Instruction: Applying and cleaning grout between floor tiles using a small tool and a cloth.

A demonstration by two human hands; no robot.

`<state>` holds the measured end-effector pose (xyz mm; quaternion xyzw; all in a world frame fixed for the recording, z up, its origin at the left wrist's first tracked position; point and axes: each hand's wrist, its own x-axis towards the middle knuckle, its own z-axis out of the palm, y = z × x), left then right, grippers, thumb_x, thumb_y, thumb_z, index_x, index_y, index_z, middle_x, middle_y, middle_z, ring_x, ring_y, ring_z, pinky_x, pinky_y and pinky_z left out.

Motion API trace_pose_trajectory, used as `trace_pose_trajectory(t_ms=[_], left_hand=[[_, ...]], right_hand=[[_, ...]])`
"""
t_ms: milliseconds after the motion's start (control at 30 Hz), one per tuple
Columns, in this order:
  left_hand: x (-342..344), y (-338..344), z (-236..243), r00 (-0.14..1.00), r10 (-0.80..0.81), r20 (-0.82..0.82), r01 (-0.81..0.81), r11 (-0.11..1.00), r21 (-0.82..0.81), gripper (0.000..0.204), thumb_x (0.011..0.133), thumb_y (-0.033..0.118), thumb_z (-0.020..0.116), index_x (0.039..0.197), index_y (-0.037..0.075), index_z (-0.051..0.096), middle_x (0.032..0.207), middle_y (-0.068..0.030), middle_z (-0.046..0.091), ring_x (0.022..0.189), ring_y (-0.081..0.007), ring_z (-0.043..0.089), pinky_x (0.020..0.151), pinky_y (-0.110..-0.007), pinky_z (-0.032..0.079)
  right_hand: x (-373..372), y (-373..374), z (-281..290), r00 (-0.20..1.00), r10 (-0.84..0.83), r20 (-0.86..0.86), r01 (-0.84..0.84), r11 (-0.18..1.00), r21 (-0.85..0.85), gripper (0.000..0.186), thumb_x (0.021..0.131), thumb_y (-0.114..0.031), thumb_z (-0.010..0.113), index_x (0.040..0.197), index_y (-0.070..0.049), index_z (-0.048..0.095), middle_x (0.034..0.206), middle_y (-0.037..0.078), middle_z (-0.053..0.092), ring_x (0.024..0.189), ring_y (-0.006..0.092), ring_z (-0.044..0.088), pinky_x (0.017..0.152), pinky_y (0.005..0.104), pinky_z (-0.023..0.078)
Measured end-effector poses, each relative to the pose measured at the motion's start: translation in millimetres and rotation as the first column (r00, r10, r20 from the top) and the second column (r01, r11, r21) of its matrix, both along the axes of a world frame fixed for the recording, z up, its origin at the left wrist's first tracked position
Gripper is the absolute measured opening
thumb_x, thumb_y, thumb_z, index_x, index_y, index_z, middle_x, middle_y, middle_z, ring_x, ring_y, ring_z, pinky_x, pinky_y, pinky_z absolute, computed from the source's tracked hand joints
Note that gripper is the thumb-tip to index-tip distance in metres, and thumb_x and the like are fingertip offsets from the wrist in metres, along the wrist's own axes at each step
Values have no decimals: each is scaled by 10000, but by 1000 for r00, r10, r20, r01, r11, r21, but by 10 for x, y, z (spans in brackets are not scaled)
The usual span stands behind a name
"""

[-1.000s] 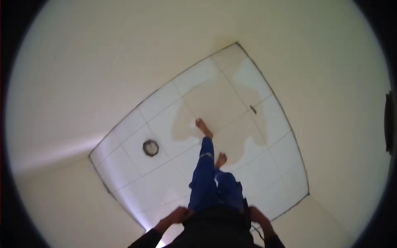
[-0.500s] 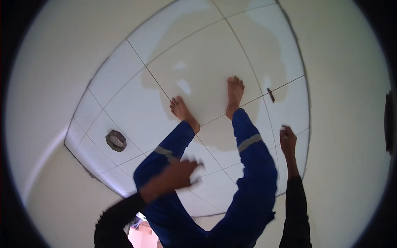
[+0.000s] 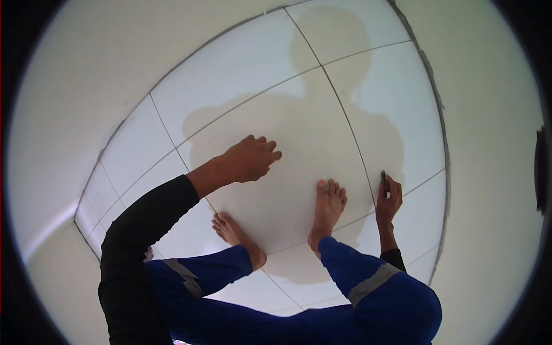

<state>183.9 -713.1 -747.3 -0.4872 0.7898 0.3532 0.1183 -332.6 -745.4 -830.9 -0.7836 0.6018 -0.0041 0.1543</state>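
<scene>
My right hand [image 3: 389, 198] is low over the white tiled floor [image 3: 241, 129], to the right of my right foot. Its thumb and fingers pinch a small, dark, narrow stick-like piece [image 3: 383, 177], which points away from me; its exact kind is too small to make out. My left hand [image 3: 251, 159] is over the tiles beyond my left foot, palm down. Its fingers are bent but apart, and nothing shows in them. Thin dark joint lines [image 3: 347, 112] run between the tiles.
Pale walls [image 3: 489, 115] enclose the floor, with a rough grey edge [image 3: 445, 172] along the right one. My bare feet [image 3: 329, 210] and blue trousers [image 3: 397, 293] take up the near middle. My shadow falls over the tiles ahead. A dark object [image 3: 539, 172] is at the far right.
My right hand has picked up the dark piece from the floor. My left hand has moved forward over the tiles. My body is lower, and my left arm now mostly covers the octagonal bowl.
</scene>
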Motion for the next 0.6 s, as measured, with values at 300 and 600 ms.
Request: trace_pose_trajectory(t_ms=[300,600], left_hand=[[634,-877,12,983,-28,184,83,951,-299,351,958,208,783,1267,89,666,1181,-99,677,1107,-321,681,944,-463,538],[756,-763,-99,981,37,193,1,981,-193,310,926,113,693,1231,60,688,1162,-128,697,1115,-357,696,923,-500,569]], right_hand=[[2074,-1243,82,860,276,429,-171,948,-269,340,869,30,746,1193,-69,749,1035,110,655,979,323,650,824,446,574],[1943,-1244,-98,891,225,395,-125,957,-261,185,951,-49,771,1135,-69,770,978,112,660,883,296,670,770,433,565]])
